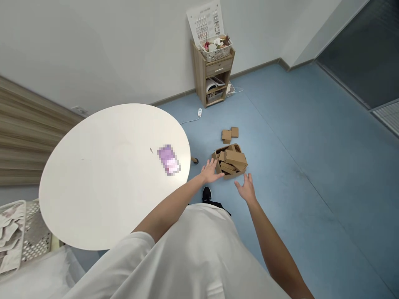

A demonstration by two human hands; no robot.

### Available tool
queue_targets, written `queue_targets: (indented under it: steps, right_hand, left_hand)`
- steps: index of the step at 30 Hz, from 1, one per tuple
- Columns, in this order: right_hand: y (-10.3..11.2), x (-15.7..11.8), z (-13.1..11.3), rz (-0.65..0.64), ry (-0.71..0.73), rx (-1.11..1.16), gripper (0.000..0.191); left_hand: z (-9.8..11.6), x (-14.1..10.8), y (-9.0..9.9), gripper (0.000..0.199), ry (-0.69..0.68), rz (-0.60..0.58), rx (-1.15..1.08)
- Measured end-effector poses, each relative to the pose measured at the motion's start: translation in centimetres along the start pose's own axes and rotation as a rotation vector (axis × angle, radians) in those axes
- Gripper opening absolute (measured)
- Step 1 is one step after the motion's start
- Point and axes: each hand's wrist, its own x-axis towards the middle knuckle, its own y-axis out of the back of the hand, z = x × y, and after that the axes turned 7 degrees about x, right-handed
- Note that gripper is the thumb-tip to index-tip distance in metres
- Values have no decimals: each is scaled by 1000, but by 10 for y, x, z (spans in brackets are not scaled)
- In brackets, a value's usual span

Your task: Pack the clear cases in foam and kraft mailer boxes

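A cardboard box (pixel 230 176) without a closed lid stands on the floor, filled with several smaller brown cartons (pixel 235 158). My left hand (pixel 211 171) is spread beside the box's left side; whether it touches the box I cannot tell. Below the box's right corner is my right hand (pixel 246 187), its fingers apart and nothing in it. Just beyond the box, a few small cardboard boxes (pixel 227 136) lie on the floor.
To my left is a round white table (pixel 109 187) with a pixelated purple item (pixel 168 160) on it. A wooden cabinet (pixel 215 79) bearing a white basket (pixel 218 52) stands against the wall. A white cable (pixel 190 121) trails over the blue floor (pixel 311 158).
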Motion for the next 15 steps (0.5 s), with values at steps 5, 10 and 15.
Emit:
queue_targets:
  steps: [5,10,15]
  right_hand:
    - [-30,-24,6,-122,-26,-6,64]
    - [-57,-27,-21,-202,74,34,60]
    - [-90,-32,-61,-252,237,43,54]
  left_hand:
    - [-38,-40,-4,71,-25,-42,9]
    - [-67,-91,12,55,-9,82,-114]
    - [-91,-153,31,52,31,213,-206]
